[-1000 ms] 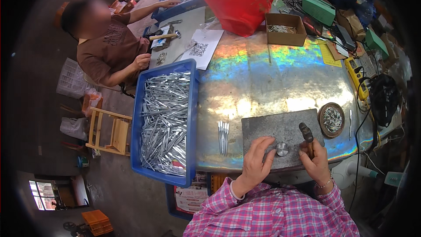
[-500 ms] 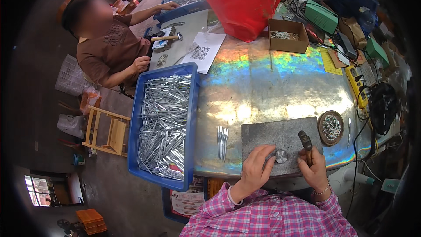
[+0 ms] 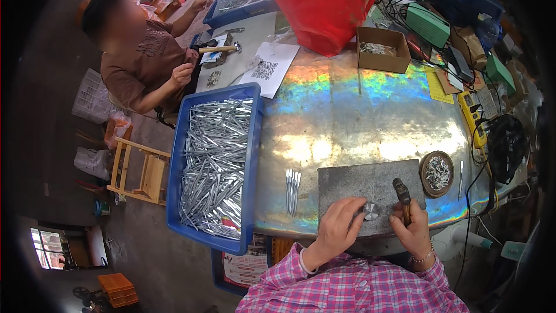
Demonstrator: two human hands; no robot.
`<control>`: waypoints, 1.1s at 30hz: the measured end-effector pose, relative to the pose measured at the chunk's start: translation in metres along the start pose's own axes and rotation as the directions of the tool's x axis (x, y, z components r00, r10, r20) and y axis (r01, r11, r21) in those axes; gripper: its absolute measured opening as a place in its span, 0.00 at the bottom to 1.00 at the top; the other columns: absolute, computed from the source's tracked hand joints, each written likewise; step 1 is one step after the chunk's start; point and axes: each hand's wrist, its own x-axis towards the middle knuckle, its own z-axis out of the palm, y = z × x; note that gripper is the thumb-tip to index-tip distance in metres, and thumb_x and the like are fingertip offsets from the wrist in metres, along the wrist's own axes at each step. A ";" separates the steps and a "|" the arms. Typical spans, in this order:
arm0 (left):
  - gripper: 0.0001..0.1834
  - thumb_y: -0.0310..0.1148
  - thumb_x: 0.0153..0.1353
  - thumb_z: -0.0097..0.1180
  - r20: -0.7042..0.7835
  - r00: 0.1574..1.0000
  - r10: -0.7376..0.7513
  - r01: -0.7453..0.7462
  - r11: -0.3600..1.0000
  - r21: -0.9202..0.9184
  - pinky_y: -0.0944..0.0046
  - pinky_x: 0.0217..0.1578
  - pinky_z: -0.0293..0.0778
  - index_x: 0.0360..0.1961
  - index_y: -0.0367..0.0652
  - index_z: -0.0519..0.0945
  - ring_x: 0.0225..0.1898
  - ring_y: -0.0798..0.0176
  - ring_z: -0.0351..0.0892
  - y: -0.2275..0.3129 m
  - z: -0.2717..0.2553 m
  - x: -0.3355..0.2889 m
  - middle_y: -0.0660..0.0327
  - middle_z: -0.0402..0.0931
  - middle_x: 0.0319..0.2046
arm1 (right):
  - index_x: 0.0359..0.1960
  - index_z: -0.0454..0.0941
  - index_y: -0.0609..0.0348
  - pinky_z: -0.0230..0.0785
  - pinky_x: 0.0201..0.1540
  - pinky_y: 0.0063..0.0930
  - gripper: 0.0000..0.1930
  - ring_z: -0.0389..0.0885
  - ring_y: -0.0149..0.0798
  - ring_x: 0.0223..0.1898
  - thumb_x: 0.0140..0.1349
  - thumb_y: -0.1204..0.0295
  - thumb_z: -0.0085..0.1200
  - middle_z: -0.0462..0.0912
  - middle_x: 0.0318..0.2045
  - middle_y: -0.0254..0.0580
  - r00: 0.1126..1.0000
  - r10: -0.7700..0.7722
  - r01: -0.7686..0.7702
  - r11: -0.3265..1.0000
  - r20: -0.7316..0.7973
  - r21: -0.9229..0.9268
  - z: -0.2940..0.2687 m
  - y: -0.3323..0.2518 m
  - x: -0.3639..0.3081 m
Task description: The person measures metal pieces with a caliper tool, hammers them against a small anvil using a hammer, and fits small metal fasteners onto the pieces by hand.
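Observation:
My left hand [image 3: 337, 229] rests on the near edge of a grey metal block [image 3: 359, 182], its fingers pinching something small against a round silvery die [image 3: 370, 211]. What it pinches is too small to make out. My right hand [image 3: 412, 229] grips the wooden handle of a small hammer [image 3: 401, 192], whose dark head stands just right of the die. A few thin metal strips [image 3: 292, 189] lie side by side on the table left of the block.
A blue crate [image 3: 215, 162] full of metal strips sits on the left. A round dish of small parts [image 3: 437, 172] lies right of the block. A red bag [image 3: 321, 3], a cardboard box [image 3: 380, 49] and tools crowd the far side. Another person [image 3: 142, 61] sits at far left.
My hands stay on the block with only small shifts. The other person's far arm has moved slightly.

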 end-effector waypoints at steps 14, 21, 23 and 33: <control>0.25 0.30 0.49 0.64 0.273 0.958 0.085 -0.147 0.966 0.215 0.58 0.45 0.64 0.51 0.41 0.74 0.45 0.56 0.73 0.009 0.004 0.012 0.59 0.74 0.47 | 0.34 0.70 0.64 0.61 0.20 0.26 0.10 0.71 0.31 0.15 0.53 0.77 0.58 0.72 0.14 0.39 0.999 0.020 -0.019 1.000 0.025 -0.012 -0.003 0.002 0.001; 0.25 0.29 0.49 0.63 0.266 0.962 0.068 -0.126 0.970 0.209 0.59 0.45 0.64 0.51 0.41 0.74 0.45 0.57 0.73 0.009 0.005 0.012 0.60 0.75 0.46 | 0.33 0.70 0.64 0.61 0.20 0.26 0.10 0.72 0.32 0.15 0.53 0.76 0.58 0.72 0.14 0.40 0.999 0.031 -0.031 1.000 0.044 -0.006 -0.003 0.004 0.000; 0.25 0.29 0.49 0.63 0.264 0.962 0.069 -0.123 0.973 0.197 0.59 0.45 0.64 0.51 0.41 0.74 0.45 0.57 0.73 0.010 0.005 0.012 0.59 0.75 0.46 | 0.33 0.70 0.64 0.61 0.20 0.27 0.10 0.72 0.32 0.15 0.53 0.76 0.58 0.72 0.14 0.40 0.999 0.019 -0.019 1.000 0.036 -0.006 -0.003 0.006 0.000; 0.24 0.32 0.52 0.62 0.243 0.967 0.074 -0.123 0.973 0.194 0.58 0.46 0.64 0.51 0.40 0.74 0.47 0.56 0.73 0.011 0.002 0.009 0.58 0.74 0.48 | 0.34 0.70 0.64 0.62 0.19 0.22 0.06 0.71 0.27 0.15 0.58 0.76 0.53 0.73 0.16 0.34 0.993 0.041 -0.018 0.979 -0.114 0.202 0.006 0.022 -0.008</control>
